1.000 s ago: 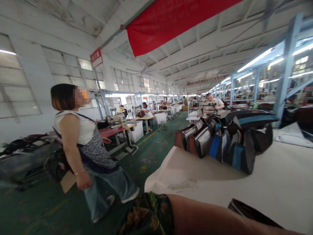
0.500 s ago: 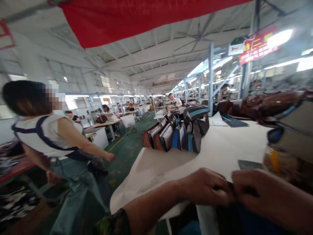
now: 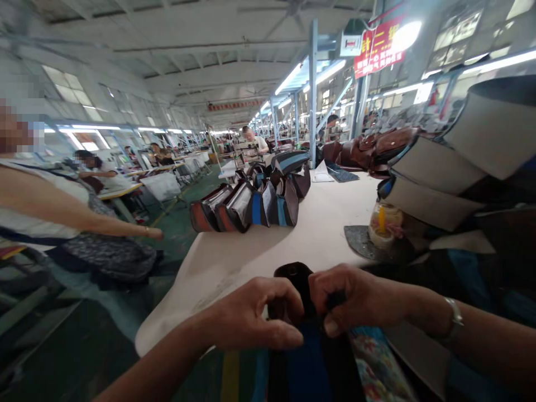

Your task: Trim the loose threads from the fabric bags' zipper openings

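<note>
A dark bag [image 3: 312, 363] with a blue stripe stands upright in front of me at the table's near edge, and its dark flap [image 3: 293, 272] sticks up beyond my hands. My left hand [image 3: 268, 312] curls at the bag's upper left side, thumb and forefinger bent around its edge. On the other side, my right hand [image 3: 352, 296] is closed on the bag's upper right edge, with the thumb pointing down; a bracelet shows on that wrist. The fingertips hide part of the bag's top edge.
Several striped bags [image 3: 251, 204] stand on the pale table [image 3: 234, 268]. A jar [image 3: 383, 223] with something yellow sits on a dark piece at the right, by stacked grey-lined bags [image 3: 439, 184]. On the left is a walking person [image 3: 84, 218]; other people work farther back.
The view has swung right and down, so the bag and the right-hand stack show more. My hands have moved slightly apart. The person on the left has come closer, toward the frame's left edge.
</note>
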A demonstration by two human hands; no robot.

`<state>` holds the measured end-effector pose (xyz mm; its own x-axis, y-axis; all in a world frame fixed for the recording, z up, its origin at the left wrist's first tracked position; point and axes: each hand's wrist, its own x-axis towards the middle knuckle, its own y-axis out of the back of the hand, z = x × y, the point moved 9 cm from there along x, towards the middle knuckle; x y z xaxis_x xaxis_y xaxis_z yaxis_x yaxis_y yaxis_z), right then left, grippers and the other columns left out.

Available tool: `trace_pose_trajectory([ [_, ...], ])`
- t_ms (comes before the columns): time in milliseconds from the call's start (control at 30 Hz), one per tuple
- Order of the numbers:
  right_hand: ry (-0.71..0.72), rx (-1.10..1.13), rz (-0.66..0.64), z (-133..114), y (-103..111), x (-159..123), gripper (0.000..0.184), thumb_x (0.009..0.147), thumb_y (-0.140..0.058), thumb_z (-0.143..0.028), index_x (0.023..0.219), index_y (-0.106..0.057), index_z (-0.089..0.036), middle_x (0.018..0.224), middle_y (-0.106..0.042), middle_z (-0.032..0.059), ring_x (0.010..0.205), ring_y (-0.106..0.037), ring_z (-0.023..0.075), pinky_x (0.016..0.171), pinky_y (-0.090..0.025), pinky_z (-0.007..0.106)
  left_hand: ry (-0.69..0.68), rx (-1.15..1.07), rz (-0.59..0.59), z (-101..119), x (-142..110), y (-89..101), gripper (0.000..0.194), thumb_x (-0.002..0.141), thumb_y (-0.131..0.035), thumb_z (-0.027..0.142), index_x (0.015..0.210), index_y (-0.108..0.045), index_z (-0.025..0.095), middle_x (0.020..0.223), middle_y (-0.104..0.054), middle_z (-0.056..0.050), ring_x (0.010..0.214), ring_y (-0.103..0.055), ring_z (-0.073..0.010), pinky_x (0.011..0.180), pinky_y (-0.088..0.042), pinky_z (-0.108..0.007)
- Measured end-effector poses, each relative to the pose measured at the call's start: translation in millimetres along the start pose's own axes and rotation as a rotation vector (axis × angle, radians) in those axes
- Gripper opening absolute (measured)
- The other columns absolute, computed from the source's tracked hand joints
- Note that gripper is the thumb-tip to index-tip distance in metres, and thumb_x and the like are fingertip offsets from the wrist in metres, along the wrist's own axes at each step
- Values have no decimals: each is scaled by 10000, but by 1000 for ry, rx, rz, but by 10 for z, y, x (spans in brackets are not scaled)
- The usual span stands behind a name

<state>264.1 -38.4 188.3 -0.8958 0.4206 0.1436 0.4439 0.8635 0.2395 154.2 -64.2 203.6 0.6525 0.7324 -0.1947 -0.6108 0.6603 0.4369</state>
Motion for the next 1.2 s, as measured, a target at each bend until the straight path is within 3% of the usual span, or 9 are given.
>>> trace_pose_trajectory([
  [133, 31, 3, -10, -28, -2, 12, 277, 818, -787, -351, 788, -646, -114, 792, -557, -5, 700, -486, 107, 643, -391, 233, 70, -1, 34, 6, 107, -166, 376, 741, -771, 480, 860, -655, 144, 691, -465, 50, 644, -387, -96, 569, -296, -228],
  [233, 87, -72, -39, -83, 7, -33, 213, 873, -727, -315, 850, -663, -113, 843, -581, 17, 758, -523, 124, 701, -418, 244, 26, -49, 64, -8, 175, -239, 314, 778, -738, 426, 771, -639, 128, 699, -488, 37, 666, -407, -101, 607, -315, -239],
  [333, 136, -150, -33, -154, 15, -82, 150, 907, -675, -262, 935, -667, -115, 915, -607, 42, 829, -551, 141, 765, -434, 260, 2, -69, 77, -3, 195, -253, 291, 760, -743, 402, 769, -640, 129, 736, -510, 26, 698, -432, -111, 632, -324, -246],
  [567, 106, -165, 16, -129, 24, -144, 113, 912, -646, -237, 918, -644, -124, 867, -587, 19, 767, -514, 124, 701, -415, 240, 130, -140, 152, -49, 201, -237, 169, 696, -663, 293, 712, -640, 127, 687, -520, 6, 669, -439, -125, 635, -338, -260],
  [767, 116, -221, 115, -176, 76, -199, 190, 813, -726, -186, 948, -603, -135, 848, -589, -4, 739, -494, 113, 662, -394, 217, 114, -116, 134, -14, 221, -259, 159, 680, -631, 262, 734, -664, 116, 717, -556, -9, 682, -456, -131, 647, -351, -261],
  [900, 185, -257, 100, -237, 40, -172, 119, 854, -689, -203, 900, -593, -152, 822, -582, -13, 723, -484, 109, 660, -385, 216, 88, -163, 126, -28, 237, -255, 146, 665, -636, 253, 707, -647, 114, 696, -525, -3, 665, -430, -122, 625, -335, -253],
  [1067, 198, -433, 110, -283, -60, -149, 61, 935, -519, -162, 919, -578, -165, 871, -590, 26, 744, -498, 133, 700, -411, 247, 95, -229, 184, -67, 194, -229, 118, 647, -643, 235, 664, -606, 124, 642, -480, 17, 615, -384, -101, 570, -287, -242],
  [1200, 83, -739, 111, -235, -201, -155, 229, 809, -531, -42, 989, -586, -172, 977, -631, 77, 831, -572, 192, 769, -476, 300, 96, -257, 213, -97, 139, -255, 243, 636, -725, 333, 630, -602, 123, 594, -454, 32, 576, -368, -87, 533, -265, -235],
])
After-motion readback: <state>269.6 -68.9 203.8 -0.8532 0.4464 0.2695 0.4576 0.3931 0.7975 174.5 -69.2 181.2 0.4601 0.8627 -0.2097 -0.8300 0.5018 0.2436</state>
